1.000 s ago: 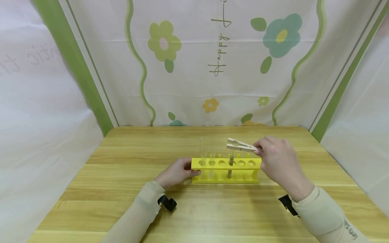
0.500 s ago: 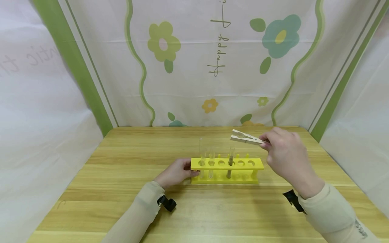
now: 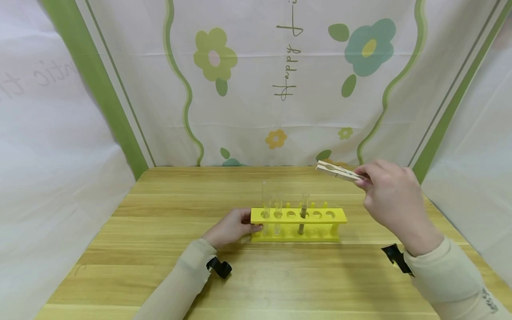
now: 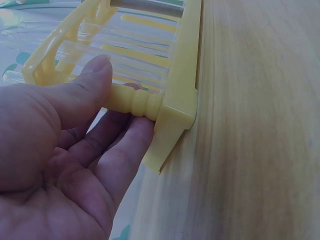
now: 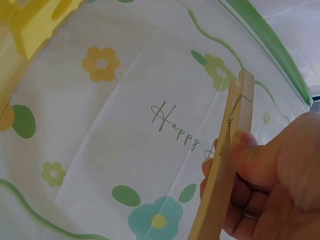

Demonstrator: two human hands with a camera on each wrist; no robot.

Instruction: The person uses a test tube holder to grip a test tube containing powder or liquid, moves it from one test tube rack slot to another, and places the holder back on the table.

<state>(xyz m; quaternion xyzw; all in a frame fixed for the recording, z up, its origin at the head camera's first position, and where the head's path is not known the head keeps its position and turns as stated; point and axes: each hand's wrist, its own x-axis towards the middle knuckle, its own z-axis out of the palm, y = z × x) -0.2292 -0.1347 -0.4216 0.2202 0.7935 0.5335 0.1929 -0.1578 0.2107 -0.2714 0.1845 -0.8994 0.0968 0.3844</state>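
A yellow test tube rack (image 3: 340, 217) stands on the table. My left hand (image 3: 232, 229) grips its left end, and in the left wrist view thumb and fingers wrap the yellow end post (image 4: 120, 97). Two clear test tubes (image 3: 278, 205) stand in the left holes. A test tube with dark grey contents (image 3: 303, 211) stands upright farther right in the rack. Raised above and to the right of the rack, my right hand (image 3: 394, 198) pinches a wooden test tube clamp (image 3: 336, 172). The clamp points left, with nothing between its jaws; a wire spring (image 5: 235, 107) shows on it.
The wooden table (image 3: 280, 280) stretches around the rack on all sides. Behind it hangs a white flowered cloth (image 3: 248, 102), with more pale cloth at the left (image 3: 60, 186) and right (image 3: 476, 178).
My right hand has lifted the clamp up and right, away from the dark tube, which stays in the rack. The clamp's jaws have come closer together. My left hand has kept its grip.
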